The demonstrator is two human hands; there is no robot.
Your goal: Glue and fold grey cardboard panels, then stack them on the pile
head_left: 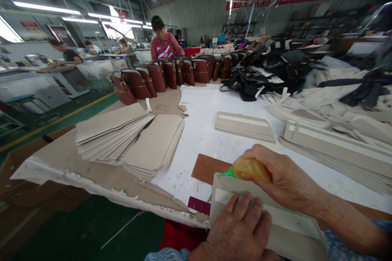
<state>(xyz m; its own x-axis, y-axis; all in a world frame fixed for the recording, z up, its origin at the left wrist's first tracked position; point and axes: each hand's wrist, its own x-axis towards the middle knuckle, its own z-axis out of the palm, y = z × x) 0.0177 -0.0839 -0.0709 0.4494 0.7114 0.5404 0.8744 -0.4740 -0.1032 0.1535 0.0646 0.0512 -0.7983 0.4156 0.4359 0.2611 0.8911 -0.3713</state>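
In my right hand is a yellowish glue bottle, tilted so that its green nozzle meets the far left corner of a beige panel. My left hand lies flat on that panel with its fingers stretched out, beside a white strip that runs along it. Under the panel's far edge a brown leather-like piece sticks out. A small dark purple piece lies to the left, near the table's front edge.
Stacks of beige panels lie left, at centre and right. Brown handbags line the far side, with black bags and beige scraps to the right. A person stands behind the handbags.
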